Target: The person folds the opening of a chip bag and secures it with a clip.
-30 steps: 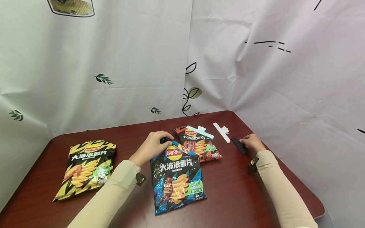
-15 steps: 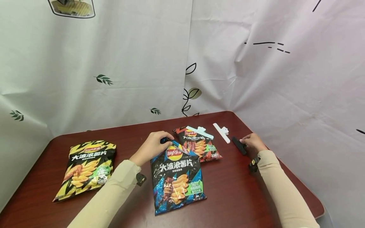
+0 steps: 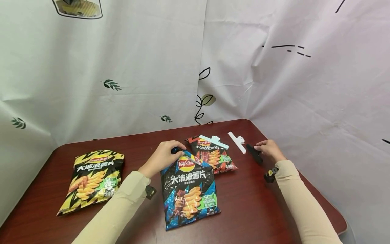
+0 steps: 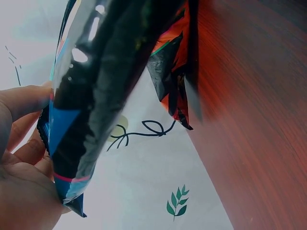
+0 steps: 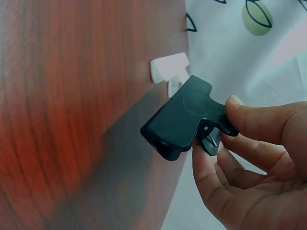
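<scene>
Clearly the right hand (image 3: pixel 269 149) is pinching the stiff, light black clip (image 5: pixel 184 117) by its handles at three o'clock; the left hand (image 3: pixel 161 156) is gripping the crinkly blue chip bag (image 3: pixel 189 189) by its top edge.

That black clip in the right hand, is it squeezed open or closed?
Closed, as far as it shows: in the right wrist view the black clip shows no gap at its front edge, while the right hand pinches its handle tabs.

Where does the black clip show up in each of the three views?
Head: black clip at the table's right side, pinched by the right hand, beside the white clip.
Left wrist: not in it.
Right wrist: black clip at centre, pinched at its handle end, lifted off the table.
Shared landmark: the white clip, just beyond the black one in both views.
</scene>
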A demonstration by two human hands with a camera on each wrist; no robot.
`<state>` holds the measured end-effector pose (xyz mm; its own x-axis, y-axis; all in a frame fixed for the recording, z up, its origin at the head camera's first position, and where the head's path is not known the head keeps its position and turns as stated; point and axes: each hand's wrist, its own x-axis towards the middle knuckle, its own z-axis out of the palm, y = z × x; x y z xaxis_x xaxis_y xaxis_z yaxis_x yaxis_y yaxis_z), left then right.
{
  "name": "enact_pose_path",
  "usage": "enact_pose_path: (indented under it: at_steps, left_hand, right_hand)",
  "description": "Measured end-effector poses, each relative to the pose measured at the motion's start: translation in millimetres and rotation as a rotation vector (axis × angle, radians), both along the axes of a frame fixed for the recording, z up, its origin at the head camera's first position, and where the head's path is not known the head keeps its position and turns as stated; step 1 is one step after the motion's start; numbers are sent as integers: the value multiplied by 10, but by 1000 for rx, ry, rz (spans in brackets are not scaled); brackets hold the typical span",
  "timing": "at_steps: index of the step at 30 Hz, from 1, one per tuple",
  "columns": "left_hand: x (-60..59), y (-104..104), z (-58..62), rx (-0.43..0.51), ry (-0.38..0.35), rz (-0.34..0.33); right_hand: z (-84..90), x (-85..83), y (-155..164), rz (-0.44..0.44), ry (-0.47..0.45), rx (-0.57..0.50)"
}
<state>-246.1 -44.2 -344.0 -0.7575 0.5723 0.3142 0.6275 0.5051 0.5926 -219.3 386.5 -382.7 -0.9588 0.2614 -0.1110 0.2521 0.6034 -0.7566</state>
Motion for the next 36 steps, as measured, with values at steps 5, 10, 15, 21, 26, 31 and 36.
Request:
enact_pose_path:
  at_steps: [5,10,15,21,26,31,36]
  left_hand:
    - [4,-3,0,5,-3,-4]
    - [9,-5,-1,7,-3,-6]
    - [8,-6,-7,3,2,-7]
    - [7,-9,-14,2,3,-5]
    - [8,-7,-9,-1,8,-8]
    - [7,-1,-3,-4,4,-7]
    - [5,4,0,-3,4,-10]
  right_hand:
    - [73,2,-73,20,23,1]
    - [164,2,-153,42,31,53]
    - [242,-14,-232,79,44,131]
    - [294,-47,-312,104,46,137]
    - [349,-55,-394,116,16,78]
    - [387,-59,-482,130,24,11]
    - [418,-66,-586,165,42,-13]
